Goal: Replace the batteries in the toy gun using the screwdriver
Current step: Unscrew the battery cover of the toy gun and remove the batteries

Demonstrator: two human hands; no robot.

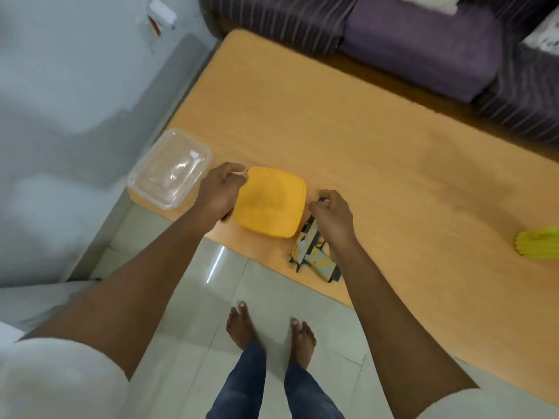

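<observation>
The toy gun, patterned grey, yellow and black, lies near the table's front edge. My right hand rests over its far end, fingers pinched on a small dark part there. A yellow square lid sits just left of the gun. My left hand grips this lid at its far left corner. A dark sliver shows under my left wrist; I cannot tell what it is. No batteries are visible.
A clear plastic container stands at the table's left corner. A yellow ribbed object lies at the right edge. The orange table runs back to a purple sofa. My bare feet stand on the tiled floor.
</observation>
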